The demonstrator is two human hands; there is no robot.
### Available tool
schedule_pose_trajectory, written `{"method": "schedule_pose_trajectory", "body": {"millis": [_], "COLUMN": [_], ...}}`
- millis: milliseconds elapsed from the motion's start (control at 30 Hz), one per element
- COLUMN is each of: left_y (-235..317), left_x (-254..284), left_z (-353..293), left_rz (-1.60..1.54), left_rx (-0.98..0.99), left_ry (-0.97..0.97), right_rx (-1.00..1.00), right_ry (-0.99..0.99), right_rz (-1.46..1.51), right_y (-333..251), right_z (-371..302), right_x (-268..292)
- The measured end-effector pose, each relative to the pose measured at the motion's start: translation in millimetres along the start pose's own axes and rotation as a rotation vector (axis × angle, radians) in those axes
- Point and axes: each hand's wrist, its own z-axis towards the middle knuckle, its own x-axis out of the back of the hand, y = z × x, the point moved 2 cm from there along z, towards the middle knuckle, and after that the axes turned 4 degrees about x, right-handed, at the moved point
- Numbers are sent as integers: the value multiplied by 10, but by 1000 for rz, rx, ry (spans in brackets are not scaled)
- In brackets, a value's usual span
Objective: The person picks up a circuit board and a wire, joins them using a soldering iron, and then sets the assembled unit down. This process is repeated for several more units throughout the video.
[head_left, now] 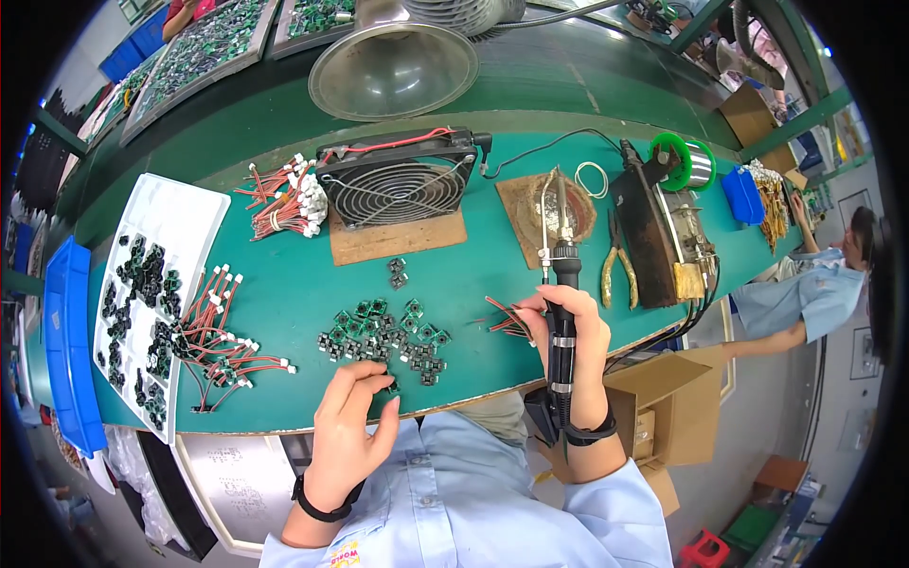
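My right hand (579, 331) is closed around the black handle of a soldering iron (565, 270), whose tip points away from me over a solder-stained dish (530, 210). A thin metal tube runs alongside the iron. By that hand's fingertips is a small bundle of red and black wires (509, 318); whether the fingers grip it I cannot tell. At the table's near edge my left hand (352, 417) has its thumb and forefinger about a small green circuit board (393, 387). Just beyond it lies a loose group of similar boards (383, 331).
A fan (398, 180) stands on a wooden board behind the boards. Wire bundles with white connectors (294, 199) lie left of it. A white tray (194, 213) holds wired boards, beside a blue bin (71, 341). Pliers (620, 275) and a solder spool (699, 166) are right.
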Motion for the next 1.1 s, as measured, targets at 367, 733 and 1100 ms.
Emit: {"method": "schedule_pose_trajectory", "body": {"millis": [367, 733, 1100], "left_y": [101, 87, 243], "left_x": [16, -19, 42], "left_z": [38, -28, 26], "left_rz": [-185, -683, -778], "left_rx": [139, 339, 427], "left_ry": [-44, -472, -396], "right_rx": [-108, -2, -33], "right_ry": [-92, -359, -422], "right_rz": [338, 491, 703], "right_y": [-391, -652, -804], "right_z": [-88, -292, -134], "right_x": [-46, -194, -1]}}
